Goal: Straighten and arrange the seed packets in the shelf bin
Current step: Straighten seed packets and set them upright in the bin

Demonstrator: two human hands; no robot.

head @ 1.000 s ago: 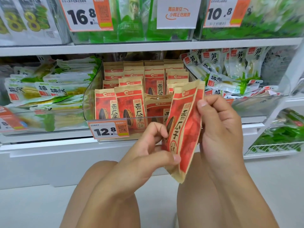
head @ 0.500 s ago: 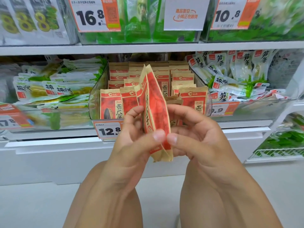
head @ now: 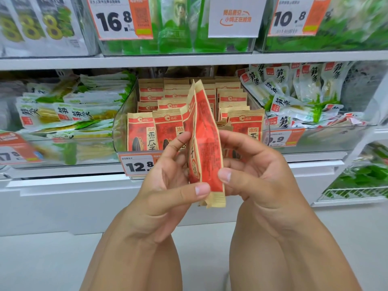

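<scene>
Two red and tan seed packets [head: 206, 143] stand upright, edge-on to me, pressed together in front of the clear shelf bin [head: 121, 122]. My left hand [head: 168, 181] grips their left side, thumb across the lower edge. My right hand [head: 252, 171] grips the right side, thumb on the bottom corner. Behind them the bin holds several more seed packets [head: 142, 131] standing in rows, with a gap in the front row behind the held packets.
A 12.8 price tag [head: 138, 164] hangs on the bin's front. Bins of white and green bamboo-shoot packs [head: 69, 114] sit left and right [head: 294, 97]. A white shelf [head: 189, 59] runs above with green packs. A wire basket [head: 357, 192] stands low right.
The packets were turned from angled and face-on to upright and edge-on, and raised toward the bin. Both hands now pinch them from opposite sides.
</scene>
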